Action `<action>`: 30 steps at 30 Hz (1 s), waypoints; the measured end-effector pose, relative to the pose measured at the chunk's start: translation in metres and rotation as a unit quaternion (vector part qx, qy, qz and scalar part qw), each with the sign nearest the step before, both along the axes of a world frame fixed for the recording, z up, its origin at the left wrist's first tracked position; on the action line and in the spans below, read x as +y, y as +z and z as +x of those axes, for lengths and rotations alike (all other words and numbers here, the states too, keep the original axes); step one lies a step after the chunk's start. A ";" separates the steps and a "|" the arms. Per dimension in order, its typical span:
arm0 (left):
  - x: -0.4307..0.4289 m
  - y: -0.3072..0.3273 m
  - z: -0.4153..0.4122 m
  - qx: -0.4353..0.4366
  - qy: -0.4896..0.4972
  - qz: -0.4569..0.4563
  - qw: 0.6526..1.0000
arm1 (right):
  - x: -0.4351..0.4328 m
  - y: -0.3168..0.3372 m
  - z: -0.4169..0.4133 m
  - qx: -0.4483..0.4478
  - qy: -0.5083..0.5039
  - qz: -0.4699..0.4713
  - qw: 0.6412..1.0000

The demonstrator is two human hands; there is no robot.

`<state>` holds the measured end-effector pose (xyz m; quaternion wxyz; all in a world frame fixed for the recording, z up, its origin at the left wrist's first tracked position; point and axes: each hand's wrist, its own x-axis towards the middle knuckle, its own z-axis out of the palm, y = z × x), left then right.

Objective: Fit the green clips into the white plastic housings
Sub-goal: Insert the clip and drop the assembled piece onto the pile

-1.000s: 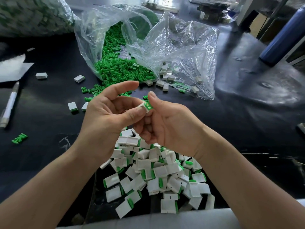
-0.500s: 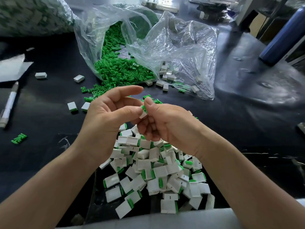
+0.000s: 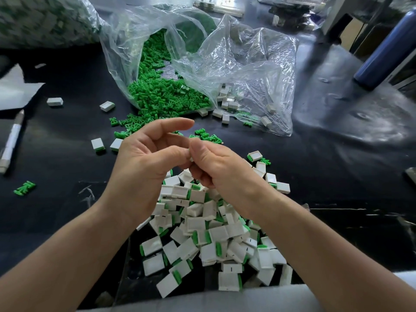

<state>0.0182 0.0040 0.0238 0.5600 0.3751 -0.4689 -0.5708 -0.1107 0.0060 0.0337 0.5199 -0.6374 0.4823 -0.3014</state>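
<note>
1. Head view: the left grip (image 3: 144, 163) and right grip (image 3: 216, 167) met thumb to thumb, both pinching one small white housing (image 3: 191, 159). Only a white sliver of it showed between them, and the left forefinger stood free above.
2. Directly beneath the grip, a pile of fitted housings (image 3: 202, 233) lay on the dark table (image 3: 315, 176).
3. Beyond the grip, green clips (image 3: 166, 97) spilled from a clear plastic bag (image 3: 126, 41). Loose empty housings (image 3: 227, 102) sat beyond and to the right.
4. Far left of the grip lay a pen (image 3: 11, 143).
</note>
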 end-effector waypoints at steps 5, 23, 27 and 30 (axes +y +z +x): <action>0.002 0.001 -0.003 0.041 -0.004 0.009 0.999 | 0.003 0.004 0.005 0.029 -0.013 -0.023 0.999; 0.003 0.000 -0.005 0.074 -0.012 0.034 0.997 | 0.004 0.001 0.009 0.076 -0.031 -0.057 0.995; 0.002 -0.002 -0.005 0.070 -0.007 0.040 0.997 | 0.004 0.000 0.010 0.082 -0.031 -0.061 0.994; 0.002 -0.003 -0.005 0.073 -0.004 0.045 0.996 | 0.004 0.000 0.010 0.081 -0.034 -0.063 0.994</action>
